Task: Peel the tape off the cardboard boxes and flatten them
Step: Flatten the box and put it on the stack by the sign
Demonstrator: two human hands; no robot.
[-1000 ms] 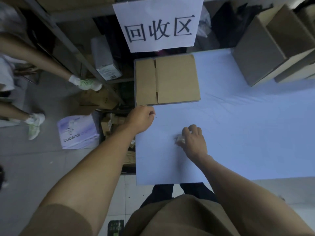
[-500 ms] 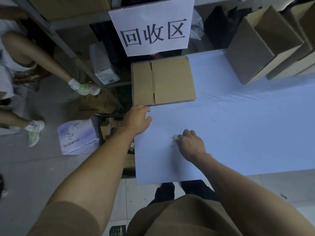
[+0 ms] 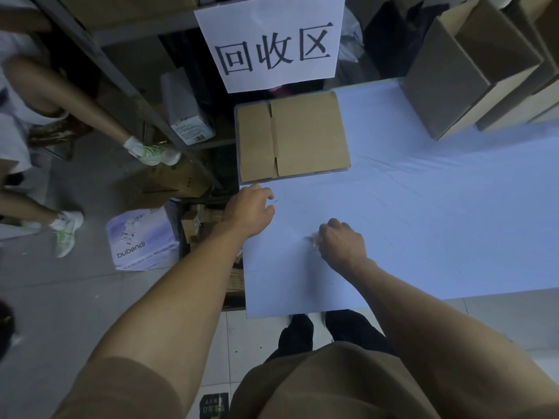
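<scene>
A: Head view: where are the boxes?

B: A flattened cardboard box (image 3: 292,136) lies at twelve o'clock on the blue table (image 3: 438,213), probably stacked there as finished. Open cardboard boxes (image 3: 472,65) stand at two o'clock, likely awaiting peeling.

A: And the hands?

B: The right hand (image 3: 341,244) has its fingers curled round a wad of clear tape (image 3: 313,238), apparently balling it up. The left hand (image 3: 248,210) hovers at the table's edge at ten o'clock, fingers loosely curled, seemingly holding nothing.

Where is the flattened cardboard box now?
The flattened cardboard box lies at the table's far left corner, just below the paper sign and beyond the left hand.
</scene>
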